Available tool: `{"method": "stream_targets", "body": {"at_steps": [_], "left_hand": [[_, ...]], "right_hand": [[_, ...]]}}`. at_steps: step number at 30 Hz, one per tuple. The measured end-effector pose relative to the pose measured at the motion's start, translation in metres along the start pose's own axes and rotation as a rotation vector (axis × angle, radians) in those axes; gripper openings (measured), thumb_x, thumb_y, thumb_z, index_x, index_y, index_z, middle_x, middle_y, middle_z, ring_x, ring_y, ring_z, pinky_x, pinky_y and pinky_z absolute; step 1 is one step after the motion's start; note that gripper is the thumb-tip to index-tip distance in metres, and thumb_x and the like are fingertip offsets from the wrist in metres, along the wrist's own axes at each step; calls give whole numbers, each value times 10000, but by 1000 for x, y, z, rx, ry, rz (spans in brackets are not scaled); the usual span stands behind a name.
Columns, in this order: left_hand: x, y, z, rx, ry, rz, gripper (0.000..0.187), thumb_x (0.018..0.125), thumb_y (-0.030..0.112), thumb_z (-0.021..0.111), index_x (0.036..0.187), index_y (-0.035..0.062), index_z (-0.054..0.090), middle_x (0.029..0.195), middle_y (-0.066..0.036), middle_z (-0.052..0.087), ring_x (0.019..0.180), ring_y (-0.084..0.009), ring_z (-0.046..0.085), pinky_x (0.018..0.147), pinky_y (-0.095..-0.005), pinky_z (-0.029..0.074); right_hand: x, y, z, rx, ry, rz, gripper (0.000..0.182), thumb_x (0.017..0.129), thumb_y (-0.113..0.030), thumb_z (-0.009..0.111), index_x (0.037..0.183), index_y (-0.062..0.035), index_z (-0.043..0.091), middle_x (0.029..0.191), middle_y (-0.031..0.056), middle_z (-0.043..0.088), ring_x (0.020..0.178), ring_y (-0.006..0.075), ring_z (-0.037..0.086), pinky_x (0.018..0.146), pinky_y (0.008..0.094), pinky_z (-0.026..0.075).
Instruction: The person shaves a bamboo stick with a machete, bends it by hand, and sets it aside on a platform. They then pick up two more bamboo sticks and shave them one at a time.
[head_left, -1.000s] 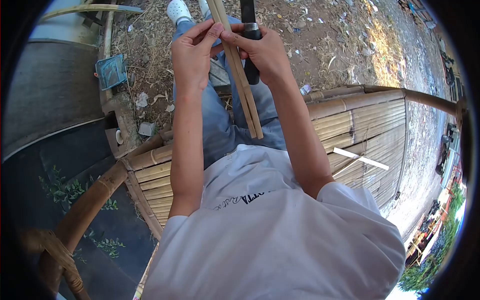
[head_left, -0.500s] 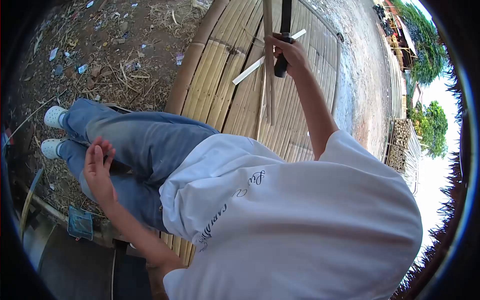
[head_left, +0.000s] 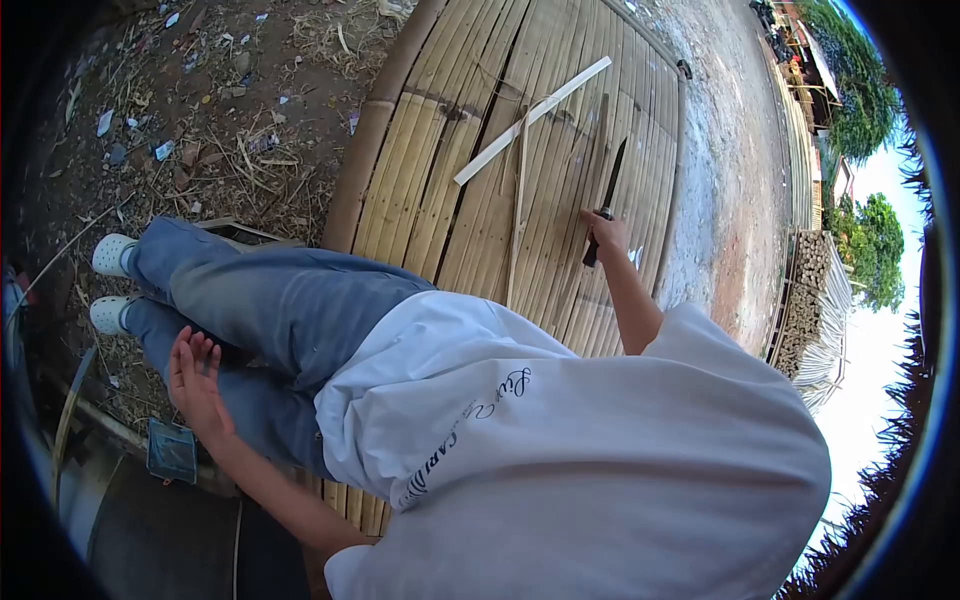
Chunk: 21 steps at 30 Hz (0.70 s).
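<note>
My right hand point(head_left: 608, 238) is closed round the black handle of a long knife point(head_left: 616, 170), low over the slatted bamboo platform point(head_left: 400, 190). The dark blade points away from me. Beside the blade lies a thin brown strip point(head_left: 601, 140); whether my fingers touch it I cannot tell. A pale flat strip point(head_left: 500, 145) rests slantwise on the slats, crossing a narrow bamboo strip point(head_left: 520, 200). My left hand point(head_left: 200, 392) is above my legs, palm turned up, fingers loosely bent and apart, with nothing in it.
Dry ground with litter point(head_left: 240, 130) borders the platform's rounded bamboo edge point(head_left: 365, 150). Across the platform runs a pale path point(head_left: 735, 180), with a stack of cut poles point(head_left: 805, 290) beyond it. A blue-green mesh object point(head_left: 172, 450) sits near my left forearm.
My right hand has come closer to my body and lower with the knife. The brown strip that was alongside the knife now lies lower, over the slats. My left hand has barely moved.
</note>
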<state>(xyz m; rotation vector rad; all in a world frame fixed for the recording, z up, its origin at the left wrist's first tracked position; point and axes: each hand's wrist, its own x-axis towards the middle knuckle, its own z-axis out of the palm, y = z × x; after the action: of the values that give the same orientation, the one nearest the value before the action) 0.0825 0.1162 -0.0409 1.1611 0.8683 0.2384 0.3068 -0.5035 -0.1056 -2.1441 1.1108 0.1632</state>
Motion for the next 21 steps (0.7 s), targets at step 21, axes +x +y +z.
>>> {"method": "stream_targets", "body": {"at_steps": [21], "left_hand": [[-28,-9,-16,-80,57,19,372,960,256,528,1243,16,512,1111,-77,573,1026,-163,547,932,-334,449]], "right_hand": [[-99,-43,78,-126,-198,-367,414,742,-352,763,945,2,695,724,59,653,634,121,587,610,275,465]]}}
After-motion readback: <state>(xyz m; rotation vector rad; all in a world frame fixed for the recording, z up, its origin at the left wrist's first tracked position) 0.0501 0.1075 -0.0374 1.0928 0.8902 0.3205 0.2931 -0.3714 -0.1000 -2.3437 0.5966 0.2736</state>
